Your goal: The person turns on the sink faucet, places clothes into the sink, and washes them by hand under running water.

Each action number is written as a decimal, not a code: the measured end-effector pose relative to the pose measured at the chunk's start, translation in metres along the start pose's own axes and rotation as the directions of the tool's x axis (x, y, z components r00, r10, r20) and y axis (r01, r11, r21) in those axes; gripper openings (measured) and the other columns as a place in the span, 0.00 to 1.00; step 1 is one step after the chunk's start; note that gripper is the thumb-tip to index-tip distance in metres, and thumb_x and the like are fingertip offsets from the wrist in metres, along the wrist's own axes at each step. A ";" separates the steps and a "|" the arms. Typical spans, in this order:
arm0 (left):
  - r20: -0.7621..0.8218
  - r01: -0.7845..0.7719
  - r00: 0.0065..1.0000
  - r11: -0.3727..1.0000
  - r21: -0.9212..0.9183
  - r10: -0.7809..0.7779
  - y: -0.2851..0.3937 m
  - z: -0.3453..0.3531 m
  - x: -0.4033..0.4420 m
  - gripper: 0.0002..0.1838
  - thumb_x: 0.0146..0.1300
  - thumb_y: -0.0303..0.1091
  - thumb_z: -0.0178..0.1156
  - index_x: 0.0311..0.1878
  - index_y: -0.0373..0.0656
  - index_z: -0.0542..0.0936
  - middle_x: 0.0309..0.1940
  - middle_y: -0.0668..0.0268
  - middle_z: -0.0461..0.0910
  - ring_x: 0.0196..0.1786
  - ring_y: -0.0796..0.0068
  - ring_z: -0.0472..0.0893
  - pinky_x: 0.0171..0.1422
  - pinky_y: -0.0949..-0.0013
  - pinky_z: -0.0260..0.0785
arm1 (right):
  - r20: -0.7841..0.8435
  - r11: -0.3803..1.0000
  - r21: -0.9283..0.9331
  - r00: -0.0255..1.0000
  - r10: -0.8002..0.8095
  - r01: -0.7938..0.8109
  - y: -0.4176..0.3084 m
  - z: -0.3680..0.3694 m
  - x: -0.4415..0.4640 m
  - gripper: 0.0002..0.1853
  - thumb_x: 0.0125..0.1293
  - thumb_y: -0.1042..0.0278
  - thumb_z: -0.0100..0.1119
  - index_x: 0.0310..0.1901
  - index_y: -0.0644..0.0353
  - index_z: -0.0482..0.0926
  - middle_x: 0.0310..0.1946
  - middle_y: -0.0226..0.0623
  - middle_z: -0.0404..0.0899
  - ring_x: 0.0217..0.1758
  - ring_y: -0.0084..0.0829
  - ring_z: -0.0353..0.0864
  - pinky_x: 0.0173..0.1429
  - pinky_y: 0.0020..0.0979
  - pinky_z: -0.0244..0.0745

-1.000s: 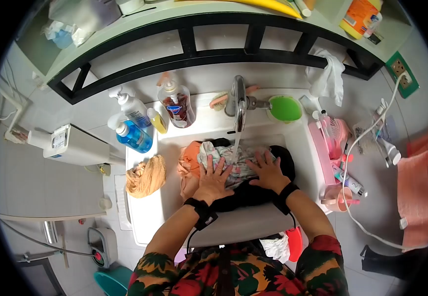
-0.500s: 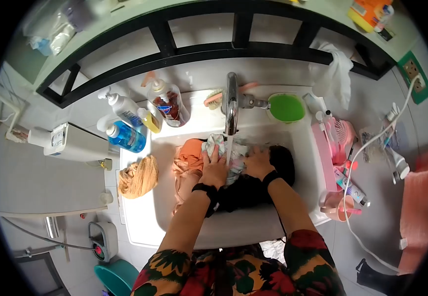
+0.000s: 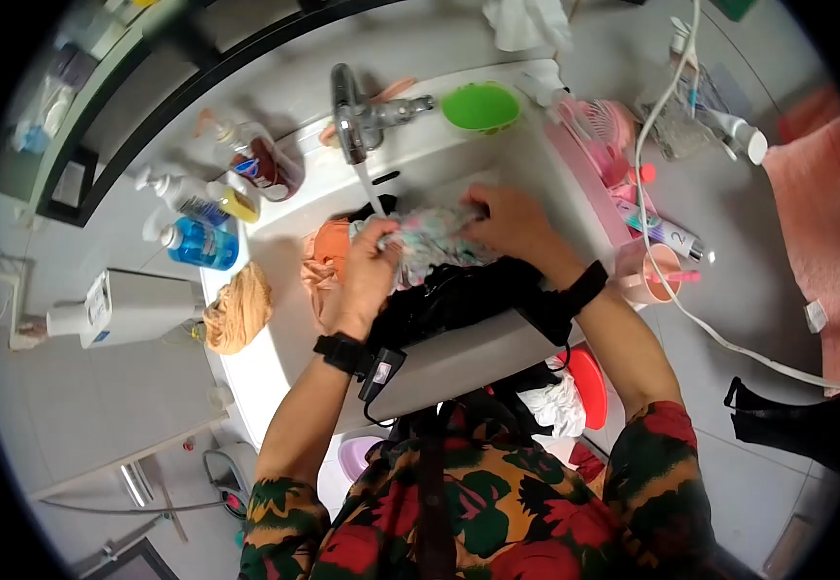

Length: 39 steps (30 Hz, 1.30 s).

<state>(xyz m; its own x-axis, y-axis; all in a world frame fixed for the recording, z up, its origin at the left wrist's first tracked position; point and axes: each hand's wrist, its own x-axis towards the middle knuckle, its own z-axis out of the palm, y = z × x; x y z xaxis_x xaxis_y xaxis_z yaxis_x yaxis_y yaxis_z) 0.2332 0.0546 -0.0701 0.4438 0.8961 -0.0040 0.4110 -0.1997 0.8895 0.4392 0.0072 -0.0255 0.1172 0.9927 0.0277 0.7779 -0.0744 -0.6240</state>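
A wet, light patterned cloth [image 3: 439,239] stretches between my two hands inside the white sink [image 3: 497,159]. My left hand [image 3: 369,275] is closed on its left end, just below the running water. At the other end my right hand [image 3: 515,224] pinches the fabric, with the fingers curled. Below the cloth lies a black garment [image 3: 454,307], partly behind my hands. An orange-peach garment [image 3: 326,253] rests against the sink's left side. From the chrome faucet [image 3: 345,116], a stream falls beside my left hand.
Several bottles, including a blue one [image 3: 199,244], stand on the left ledge beside a tan cloth [image 3: 238,309]. A green dish [image 3: 481,106] sits behind the basin. On the right are a pink cup [image 3: 640,273] and a white cable [image 3: 676,304].
My hands have gone from lying spread on the cloth to gripping its two ends and lifting it. The view has turned and shifted, showing more floor below the sink.
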 end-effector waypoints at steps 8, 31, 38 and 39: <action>-0.057 0.033 0.994 0.732 -0.680 -0.097 -0.026 0.023 0.016 0.15 0.54 0.21 0.52 0.47 0.35 0.69 0.42 0.62 0.73 0.43 0.72 0.73 0.48 0.72 0.67 | -0.159 0.931 -0.230 0.933 -0.322 0.282 -0.022 -0.012 0.013 0.17 0.44 0.60 0.61 0.38 0.52 0.77 0.35 0.38 0.76 0.40 0.41 0.72 0.45 0.39 0.66; 0.378 -0.223 0.863 0.420 0.880 -0.333 -0.050 0.051 0.045 0.29 0.52 0.54 0.53 0.59 0.63 0.64 0.64 0.75 0.55 0.70 0.55 0.37 0.52 0.20 0.33 | 0.438 0.827 -0.514 0.899 0.026 0.227 0.079 0.111 0.058 0.16 0.55 0.56 0.49 0.47 0.32 0.73 0.55 0.29 0.66 0.58 0.43 0.61 0.53 0.68 0.46; 0.238 -0.236 0.970 0.416 0.878 0.048 -0.058 0.017 0.019 0.31 0.45 0.30 0.58 0.57 0.52 0.63 0.58 0.66 0.58 0.59 0.62 0.59 0.49 0.46 0.62 | 0.173 0.857 -0.462 0.971 -0.167 0.229 0.087 0.115 0.029 0.13 0.51 0.64 0.51 0.39 0.42 0.77 0.39 0.37 0.76 0.41 0.42 0.75 0.41 0.44 0.70; 0.220 -0.235 0.972 0.473 0.849 0.088 -0.055 0.013 0.015 0.28 0.44 0.26 0.56 0.53 0.48 0.67 0.54 0.63 0.62 0.56 0.61 0.62 0.49 0.51 0.65 | 0.158 0.899 -0.382 0.974 -0.163 0.213 0.097 0.117 0.020 0.14 0.49 0.64 0.53 0.40 0.43 0.77 0.39 0.38 0.76 0.40 0.42 0.75 0.41 0.44 0.70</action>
<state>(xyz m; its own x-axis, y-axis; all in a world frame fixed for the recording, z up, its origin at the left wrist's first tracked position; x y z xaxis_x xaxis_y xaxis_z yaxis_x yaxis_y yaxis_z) 0.2275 0.0741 -0.1245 0.6424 0.7659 -0.0262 0.7663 -0.6416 0.0341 0.4451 0.0313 -0.1768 -0.1107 0.9938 0.0053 0.9602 0.1083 -0.2573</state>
